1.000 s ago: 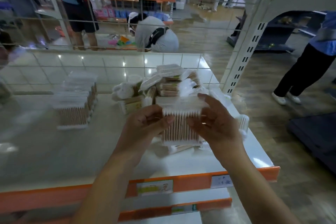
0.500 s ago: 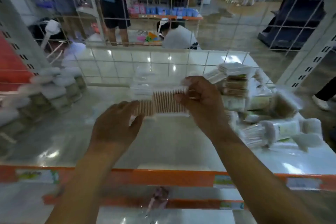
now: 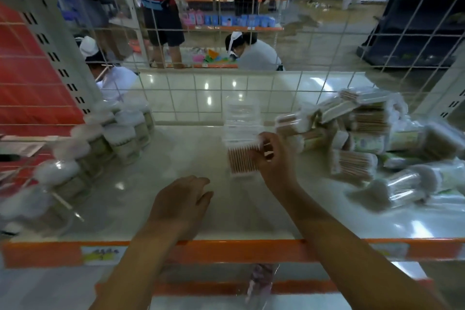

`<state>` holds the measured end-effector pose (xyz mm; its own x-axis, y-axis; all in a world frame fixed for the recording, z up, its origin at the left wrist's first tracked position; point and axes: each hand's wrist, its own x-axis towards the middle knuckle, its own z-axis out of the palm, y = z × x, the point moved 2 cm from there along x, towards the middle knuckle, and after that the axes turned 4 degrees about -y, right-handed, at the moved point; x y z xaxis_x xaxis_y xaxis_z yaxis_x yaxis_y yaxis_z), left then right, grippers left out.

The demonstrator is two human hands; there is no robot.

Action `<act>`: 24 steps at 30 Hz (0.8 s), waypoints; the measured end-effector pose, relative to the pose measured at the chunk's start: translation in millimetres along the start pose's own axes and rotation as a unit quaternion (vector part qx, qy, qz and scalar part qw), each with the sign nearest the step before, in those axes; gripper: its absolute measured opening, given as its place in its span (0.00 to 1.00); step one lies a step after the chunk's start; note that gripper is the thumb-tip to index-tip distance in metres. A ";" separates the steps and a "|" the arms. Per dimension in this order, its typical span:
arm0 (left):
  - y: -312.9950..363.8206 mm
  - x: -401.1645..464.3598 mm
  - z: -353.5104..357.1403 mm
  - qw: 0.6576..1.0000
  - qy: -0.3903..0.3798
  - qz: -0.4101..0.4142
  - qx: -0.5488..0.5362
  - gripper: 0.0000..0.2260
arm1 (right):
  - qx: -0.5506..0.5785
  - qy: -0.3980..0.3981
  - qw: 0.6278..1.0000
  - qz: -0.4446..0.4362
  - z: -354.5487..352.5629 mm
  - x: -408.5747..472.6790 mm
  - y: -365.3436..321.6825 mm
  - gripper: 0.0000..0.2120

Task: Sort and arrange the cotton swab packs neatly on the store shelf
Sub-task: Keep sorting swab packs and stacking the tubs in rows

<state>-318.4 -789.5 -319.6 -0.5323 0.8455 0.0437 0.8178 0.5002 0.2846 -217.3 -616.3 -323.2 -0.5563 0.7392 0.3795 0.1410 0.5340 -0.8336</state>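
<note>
My right hand (image 3: 273,156) grips a flat clear pack of wooden cotton swabs (image 3: 241,158) by its right end, standing it upright at the front of a row of the same packs (image 3: 242,118) in the middle of the white shelf (image 3: 156,178). My left hand (image 3: 181,199) hovers low over the shelf near its front, fingers loosely curled, holding nothing. A jumbled heap of mixed swab packs (image 3: 364,128) lies to the right. Round tubs of swabs (image 3: 120,133) line the left side.
A white wire grid (image 3: 221,88) backs the shelf. An orange price rail (image 3: 226,250) runs along its front edge, with a lower shelf beneath. Beyond the grid, people crouch and stand in the aisle. A white upright post (image 3: 50,33) stands at left.
My right hand carried the pack forward and set it down against the row. My left hand let go of the pack and dropped back toward the shelf front.
</note>
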 end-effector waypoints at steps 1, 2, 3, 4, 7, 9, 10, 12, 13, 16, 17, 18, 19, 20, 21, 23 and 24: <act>-0.9 1.2 -0.2 1.000 0.005 0.012 -0.006 0.16 | -0.025 0.006 1.000 -0.003 -0.4 1.1 1.1 0.15; -2.2 2.4 -0.2 1.000 0.012 0.023 -0.011 0.16 | -0.048 0.012 0.999 -0.002 -1.5 2.1 1.7 0.16; -3.5 3.7 -0.5 0.999 0.019 0.030 -0.018 0.16 | -0.065 0.014 0.998 0.005 -2.6 2.7 2.0 0.16; -4.2 4.8 -0.9 0.999 0.028 0.036 -0.027 0.16 | -0.071 0.011 0.997 0.015 -3.6 2.5 1.7 0.16; -3.4 6.3 -1.7 0.996 0.043 0.057 -0.048 0.15 | -0.035 -0.008 0.998 0.053 -4.3 1.3 3.0 0.16; -0.8 8.2 -2.4 0.994 0.049 0.077 -0.053 0.14 | -0.024 -0.023 0.996 0.082 -5.6 0.5 4.5 0.16; 0.4 9.9 -3.7 0.994 0.050 0.084 -0.052 0.14 | -0.028 -0.029 0.995 0.090 -6.7 0.1 4.9 0.15; 2.2 14.5 -6.8 0.993 0.050 0.092 -0.049 0.14 | -0.043 -0.032 0.994 0.094 -8.5 -1.6 4.3 0.13; 3.2 16.9 -8.1 0.993 0.050 0.095 -0.049 0.14 | -0.050 -0.028 0.994 0.092 -8.7 -2.4 4.4 0.11; 6.3 21.0 -9.4 0.993 0.045 0.102 -0.047 0.13 | -0.062 -0.018 0.993 0.095 -8.5 -5.0 7.2 0.07; 7.6 21.6 -9.0 0.993 0.042 0.104 -0.045 0.13 | -0.064 -0.017 0.993 0.093 -8.2 -5.7 8.2 0.07; 8.9 21.6 -8.4 0.993 0.038 0.108 -0.043 0.13 | -0.067 -0.016 0.994 0.089 -8.3 -6.5 8.3 0.07; 10.2 21.4 -7.5 0.992 0.035 0.111 -0.041 0.13 | -0.070 -0.015 0.994 0.084 -8.6 -7.0 7.8 0.07; 12.1 20.5 -7.0 0.992 0.031 0.113 -0.036 0.12 | -0.076 -0.014 0.994 0.080 -9.5 -7.6 6.8 0.08; 14.1 19.5 -6.3 0.993 0.026 0.112 -0.034 0.11 | -0.085 -0.015 0.993 0.077 -10.7 -8.1 5.4 0.08; 17.3 17.7 -6.3 0.992 0.022 0.115 -0.036 0.11 | -0.113 -0.027 0.991 0.071 -12.2 -9.1 2.6 0.09; 19.7 16.6 -7.7 0.992 0.022 0.117 -0.039 0.12 | -0.135 -0.040 0.988 0.070 -12.5 -10.4 2.3 0.10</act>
<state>-312.9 -767.1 -305.9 -0.3397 0.9270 0.1589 0.9020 0.2732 0.3343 -200.9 -617.7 -324.1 -0.5773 0.7844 0.2268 0.4276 0.5271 -0.7344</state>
